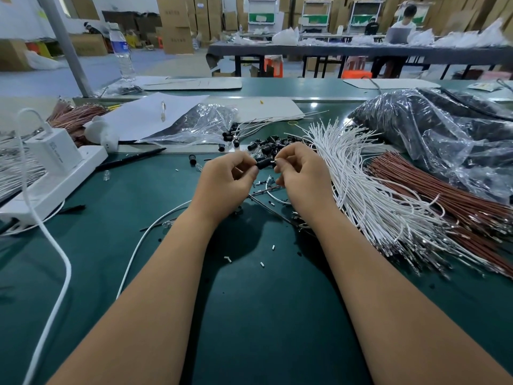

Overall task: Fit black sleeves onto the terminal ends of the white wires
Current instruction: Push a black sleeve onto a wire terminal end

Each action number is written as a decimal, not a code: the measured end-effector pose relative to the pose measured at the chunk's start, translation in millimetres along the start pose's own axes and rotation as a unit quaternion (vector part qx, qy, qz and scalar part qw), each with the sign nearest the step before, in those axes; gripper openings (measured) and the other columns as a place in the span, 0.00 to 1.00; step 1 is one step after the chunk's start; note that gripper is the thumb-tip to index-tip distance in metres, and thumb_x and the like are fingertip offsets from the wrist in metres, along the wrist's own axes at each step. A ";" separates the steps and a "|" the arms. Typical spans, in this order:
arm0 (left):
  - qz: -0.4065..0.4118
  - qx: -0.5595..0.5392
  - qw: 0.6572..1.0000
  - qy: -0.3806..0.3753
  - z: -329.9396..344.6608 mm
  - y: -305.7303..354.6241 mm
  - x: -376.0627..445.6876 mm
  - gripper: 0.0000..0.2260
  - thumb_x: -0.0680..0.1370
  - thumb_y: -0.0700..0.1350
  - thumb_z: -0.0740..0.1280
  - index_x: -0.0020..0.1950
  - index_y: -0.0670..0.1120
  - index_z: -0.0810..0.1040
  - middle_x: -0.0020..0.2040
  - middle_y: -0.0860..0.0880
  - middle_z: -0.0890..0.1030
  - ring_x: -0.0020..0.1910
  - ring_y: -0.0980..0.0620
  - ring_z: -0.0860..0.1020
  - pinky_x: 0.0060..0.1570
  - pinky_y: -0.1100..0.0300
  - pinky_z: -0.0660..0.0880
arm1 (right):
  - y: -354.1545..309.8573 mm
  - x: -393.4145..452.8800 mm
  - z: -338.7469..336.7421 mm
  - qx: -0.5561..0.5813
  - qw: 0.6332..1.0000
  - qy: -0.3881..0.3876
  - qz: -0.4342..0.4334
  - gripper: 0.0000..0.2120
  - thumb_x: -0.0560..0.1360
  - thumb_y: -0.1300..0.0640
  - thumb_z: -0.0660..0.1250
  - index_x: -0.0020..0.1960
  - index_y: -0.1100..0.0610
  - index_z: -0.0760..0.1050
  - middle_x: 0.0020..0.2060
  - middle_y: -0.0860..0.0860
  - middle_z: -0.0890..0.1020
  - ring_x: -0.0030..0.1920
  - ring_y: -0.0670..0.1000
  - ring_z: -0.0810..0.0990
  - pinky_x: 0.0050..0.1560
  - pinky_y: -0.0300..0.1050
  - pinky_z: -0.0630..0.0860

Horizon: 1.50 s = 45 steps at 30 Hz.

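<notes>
Sleeve meets wire at frame centre

My left hand (pixel 226 176) pinches a black sleeve (pixel 263 163); my right hand (pixel 301 169) pinches the white wire's (pixel 273 194) metal tip. Misaligned, I think the tip could bend.

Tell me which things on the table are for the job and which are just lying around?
For the job: black sleeve pinched by left hand; wire terminal pinched by right hand; white wires; loose black sleeves.

Lying about: water bottle; power strip; brown wires; paper sheet.
</notes>
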<state>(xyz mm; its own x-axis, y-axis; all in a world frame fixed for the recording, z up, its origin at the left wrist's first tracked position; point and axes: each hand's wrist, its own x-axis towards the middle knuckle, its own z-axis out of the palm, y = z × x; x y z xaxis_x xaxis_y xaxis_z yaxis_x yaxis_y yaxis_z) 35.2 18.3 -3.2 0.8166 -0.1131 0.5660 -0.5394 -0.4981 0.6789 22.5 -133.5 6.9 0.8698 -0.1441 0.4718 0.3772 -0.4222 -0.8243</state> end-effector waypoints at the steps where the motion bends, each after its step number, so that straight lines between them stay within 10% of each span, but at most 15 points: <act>1: 0.000 0.002 1.000 -0.002 0.1 -0.1 0.4 0.02 0.75 0.40 0.69 0.43 0.46 0.80 0.35 0.49 0.81 0.32 0.51 0.77 0.34 0.62 0.73 | 0.0 0.3 -0.1 -0.001 1.000 0.002 0.001 0.15 0.78 0.64 0.64 0.38 0.46 0.72 0.33 0.47 0.78 0.33 0.52 0.80 0.35 0.45 0.77; 25: -0.043 -0.068 0.996 -0.038 -0.3 5.5 -0.3 0.05 0.77 0.37 0.68 0.41 0.41 0.80 0.33 0.48 0.80 0.23 0.61 0.68 0.27 0.72 0.63 | 1.8 -4.2 4.0 -0.080 0.996 0.012 -0.031 0.05 0.77 0.63 0.65 0.46 0.58 0.79 0.35 0.50 0.82 0.36 0.52 0.83 0.43 0.53 0.79; 32: -0.042 -0.032 0.998 -0.028 0.6 4.9 -0.4 0.04 0.76 0.40 0.68 0.41 0.43 0.80 0.34 0.45 0.82 0.24 0.61 0.70 0.29 0.72 0.66 | -1.2 -8.5 7.6 -0.109 0.992 0.016 -0.056 0.02 0.73 0.59 0.69 0.45 0.58 0.80 0.31 0.42 0.77 0.35 0.47 0.79 0.37 0.34 0.72; 38: -0.043 -0.005 0.999 -0.011 -0.6 3.4 0.2 0.03 0.76 0.43 0.70 0.43 0.47 0.78 0.35 0.54 0.79 0.30 0.62 0.73 0.33 0.71 0.69 | -1.3 -8.6 6.7 -0.078 0.996 0.011 -0.038 0.05 0.75 0.56 0.71 0.43 0.57 0.79 0.31 0.45 0.80 0.35 0.48 0.81 0.41 0.44 0.77; 45: -0.051 -0.033 0.997 -0.056 -2.3 9.1 2.4 0.03 0.76 0.39 0.69 0.44 0.45 0.80 0.36 0.34 0.79 0.31 0.52 0.70 0.31 0.62 0.66 | -1.1 -4.9 4.8 -0.033 0.999 -0.004 0.022 0.03 0.74 0.58 0.71 0.43 0.57 0.79 0.34 0.51 0.83 0.37 0.54 0.83 0.44 0.55 0.80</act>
<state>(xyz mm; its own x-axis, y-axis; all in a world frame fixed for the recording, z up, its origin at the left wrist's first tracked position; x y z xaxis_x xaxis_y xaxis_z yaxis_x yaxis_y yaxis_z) 31.8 15.5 5.4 0.8836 -0.1621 0.4394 -0.4621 -0.4543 0.7617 19.4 -128.1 4.0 0.8878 -0.1569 0.4326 0.3165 -0.4742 -0.8215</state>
